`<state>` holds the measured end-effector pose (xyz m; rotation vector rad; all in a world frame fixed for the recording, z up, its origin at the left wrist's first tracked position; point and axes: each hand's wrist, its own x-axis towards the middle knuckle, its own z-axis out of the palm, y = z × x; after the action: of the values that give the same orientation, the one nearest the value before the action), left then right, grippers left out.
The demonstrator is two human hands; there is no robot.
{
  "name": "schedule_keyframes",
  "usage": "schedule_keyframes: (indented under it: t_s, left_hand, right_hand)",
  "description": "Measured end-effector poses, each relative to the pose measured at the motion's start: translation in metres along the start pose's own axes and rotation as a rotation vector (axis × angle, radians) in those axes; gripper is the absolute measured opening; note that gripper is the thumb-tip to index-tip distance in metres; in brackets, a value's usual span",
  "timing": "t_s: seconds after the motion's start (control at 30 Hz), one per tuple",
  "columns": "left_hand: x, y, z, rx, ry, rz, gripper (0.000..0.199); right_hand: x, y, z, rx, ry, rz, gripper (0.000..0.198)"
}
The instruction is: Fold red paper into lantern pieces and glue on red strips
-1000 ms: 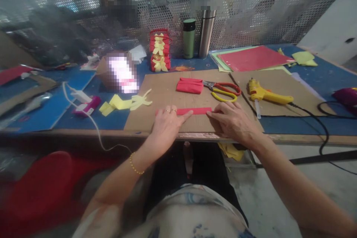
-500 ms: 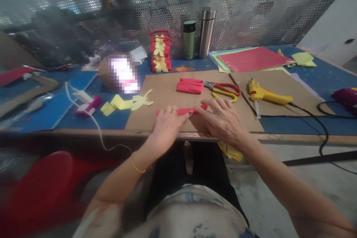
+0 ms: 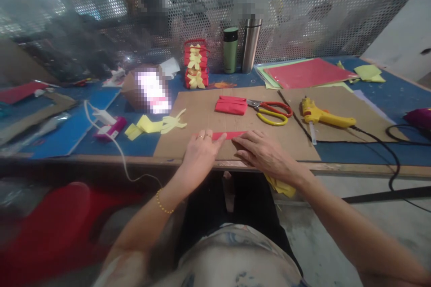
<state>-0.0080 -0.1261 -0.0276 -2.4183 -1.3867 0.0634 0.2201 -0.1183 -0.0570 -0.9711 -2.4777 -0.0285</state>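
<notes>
A narrow folded strip of red paper lies crosswise on the brown cardboard near the table's front edge. My left hand rests open on the strip's left part, fingers flat and thumb stretched along it. At the strip's right end, my right hand lies open, its outstretched fingers pressing down and covering that end. Just beyond the strip is a flat folded red paper packet. Scissors with one red and one yellow handle touch or nearly touch the packet's right side.
A yellow glue gun lies at right, its black cord trailing off the edge. Yellow paper pieces and a purple power strip are at left. Behind stand a red paper piece with yellow bows, a green tumbler and a steel flask.
My right hand has come slightly down and left, its fingers now flatter over the strip's right end. My left hand stays on the strip. The whole view has shifted slightly.
</notes>
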Motion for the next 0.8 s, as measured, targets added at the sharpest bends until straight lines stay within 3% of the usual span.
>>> schedule_keyframes:
  t_s: [0.27,0.6,0.8]
  left_hand:
    - [-0.004,0.003,0.011,0.05,0.109,-0.001,0.045]
    - [-0.012,-0.003,0.025,0.012,0.266,-0.023,0.041]
    - [-0.011,-0.003,0.022,0.009,0.264,-0.019,0.038]
  right_hand:
    - [0.003,-0.005,0.003,-0.152,-0.039,0.043,0.03]
    - [0.0,-0.011,0.005,-0.123,-0.017,0.083,0.04]
    - [0.0,-0.01,0.005,-0.135,-0.016,0.074,0.041]
